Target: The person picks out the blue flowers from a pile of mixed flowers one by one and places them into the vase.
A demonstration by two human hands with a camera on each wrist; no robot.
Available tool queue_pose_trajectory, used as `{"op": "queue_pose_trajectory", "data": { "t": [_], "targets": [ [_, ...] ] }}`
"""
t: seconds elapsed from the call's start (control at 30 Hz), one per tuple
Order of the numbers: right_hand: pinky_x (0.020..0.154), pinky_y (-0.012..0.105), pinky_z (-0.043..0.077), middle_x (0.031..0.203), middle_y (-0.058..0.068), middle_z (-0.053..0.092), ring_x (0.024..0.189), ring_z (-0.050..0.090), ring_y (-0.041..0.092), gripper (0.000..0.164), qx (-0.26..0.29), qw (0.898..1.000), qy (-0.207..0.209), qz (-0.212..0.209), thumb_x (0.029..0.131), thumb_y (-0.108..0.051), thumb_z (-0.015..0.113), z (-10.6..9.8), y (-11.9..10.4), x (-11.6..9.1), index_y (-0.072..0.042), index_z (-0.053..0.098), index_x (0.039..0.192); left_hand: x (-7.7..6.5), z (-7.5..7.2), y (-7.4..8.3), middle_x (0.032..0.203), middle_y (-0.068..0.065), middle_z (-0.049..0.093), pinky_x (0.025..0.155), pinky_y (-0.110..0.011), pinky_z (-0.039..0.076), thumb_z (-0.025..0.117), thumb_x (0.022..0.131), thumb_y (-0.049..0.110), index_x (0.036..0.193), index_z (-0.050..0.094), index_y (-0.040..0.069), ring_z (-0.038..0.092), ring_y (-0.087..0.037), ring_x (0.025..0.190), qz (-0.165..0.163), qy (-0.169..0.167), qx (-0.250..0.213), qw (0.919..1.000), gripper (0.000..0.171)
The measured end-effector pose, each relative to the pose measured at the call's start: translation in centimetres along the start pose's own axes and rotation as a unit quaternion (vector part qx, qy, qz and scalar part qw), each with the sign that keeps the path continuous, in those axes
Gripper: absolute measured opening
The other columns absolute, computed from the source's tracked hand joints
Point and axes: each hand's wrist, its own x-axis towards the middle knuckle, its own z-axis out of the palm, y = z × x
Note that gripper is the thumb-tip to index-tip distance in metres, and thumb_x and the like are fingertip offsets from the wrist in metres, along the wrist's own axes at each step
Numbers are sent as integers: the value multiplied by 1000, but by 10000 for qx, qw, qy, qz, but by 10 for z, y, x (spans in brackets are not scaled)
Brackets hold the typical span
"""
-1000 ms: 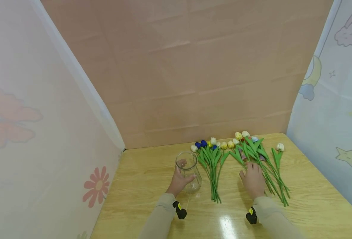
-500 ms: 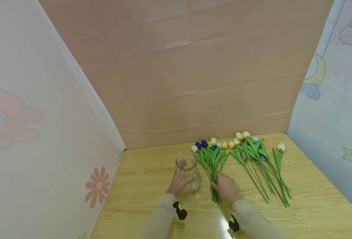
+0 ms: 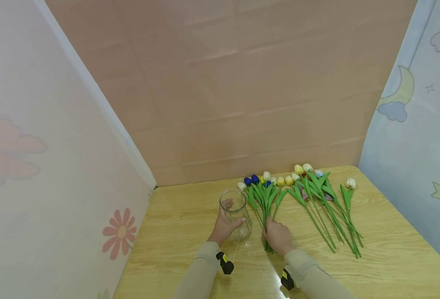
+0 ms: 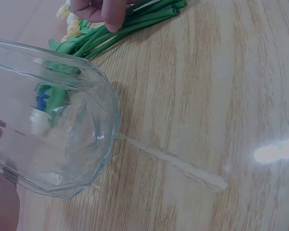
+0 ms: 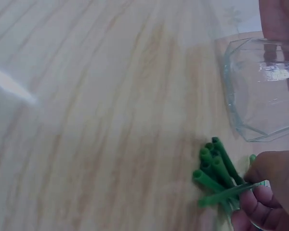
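A clear glass vase (image 3: pixel 246 229) stands on the wooden table, my left hand (image 3: pixel 223 227) wrapped round its side. Just right of it, my right hand (image 3: pixel 278 237) grips the lower stems of a bunch of artificial tulips (image 3: pixel 266 196). White, blue and yellow heads lie toward the back of the table. Up close in the right wrist view, green stem ends (image 5: pixel 213 166) poke out past the thumb and curled fingers. The left wrist view shows the faceted vase base (image 4: pixel 94 139), with the right hand's fingers (image 4: pixel 114 13) at the stems beyond.
Farther right lies a second spread of tulips (image 3: pixel 326 199), with one white tulip (image 3: pixel 350 184) at its outer side. A brown backdrop (image 3: pixel 220 104) rises behind the table (image 3: pixel 182 220). Printed cloth walls flank both sides.
My right hand has moved left from the right-hand tulips to the bunch beside the vase and now grips its stems. The left hand and vase have stayed in place.
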Motion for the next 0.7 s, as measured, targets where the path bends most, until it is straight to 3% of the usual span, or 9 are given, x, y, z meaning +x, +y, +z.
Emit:
{"op": "queue_pose_trajectory", "data": {
  "t": [0.13,0.4,0.7],
  "targets": [
    [31,29,35,48,-1,38,36,35,10,32,111,9998,74,116,79,-16,69,-5,-3,3,3,49,95,-1,0,1,137,-4,32,98,-58,28,73,78,18,132,28,33,27,-28,126,-41,-21,-39,10000,71],
    [29,26,29,42,-4,36,33,32,9,31,533,9968,-82,582,86,-19,63,-24,-9,19,-2,51,109,0,-1,0,134,7,33,99,-57,26,74,77,26,131,29,34,26,-27,127,9,-4,-67,10000,71],
    [34,26,35,55,-10,45,39,38,6,23,1028,9933,-182,504,88,-24,60,-54,-7,33,-10,61,106,1,-1,-3,136,1,32,100,-58,24,73,78,18,131,28,34,26,-21,126,50,-7,-51,10000,71]
  ]
}}
